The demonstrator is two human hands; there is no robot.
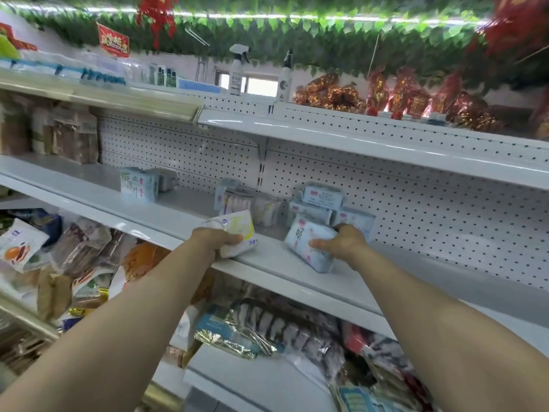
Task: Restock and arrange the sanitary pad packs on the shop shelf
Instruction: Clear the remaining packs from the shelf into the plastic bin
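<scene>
1. The middle shelf (416, 272) held sanitary pad packs in loose groups: a pair at the left (139, 184), a cluster in the middle (246, 203) and a blue stack (323, 200) against the pegboard back panel (430, 209).
2. Your left grip (218, 237) curled round a yellow-and-white pack (239, 230), which sat tilted at the shelf's front edge.
3. Your right grip (346, 243) pinched a pale blue pack (306, 236), thumb on its face. The pack stood tilted on the shelf, just in front of the blue stack.
4. Snack packets (267, 325) crowded the shelf below, and two spray bottles (236, 71) stood on top.
</scene>
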